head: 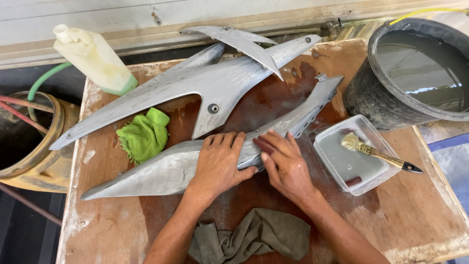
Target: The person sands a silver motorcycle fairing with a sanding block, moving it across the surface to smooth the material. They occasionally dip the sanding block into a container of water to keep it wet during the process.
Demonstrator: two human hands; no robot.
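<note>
A long grey plastic body panel (161,171) lies across the wet wooden table (420,215). My left hand (218,164) rests flat on its middle, fingers spread over the top edge. My right hand (285,164) presses a small dark reddish piece (264,146) against the panel just right of the left hand. A second, larger grey panel (195,85) lies behind, and a third curved grey piece (244,44) sits on top of it at the back.
A green cloth (144,136) lies between the panels. A clear tub of cloudy water (351,156) holds a brush (376,154). A black bucket of water (415,73) stands at the right, a pale bottle (95,58) at the back left, a grey rag (254,234) in front.
</note>
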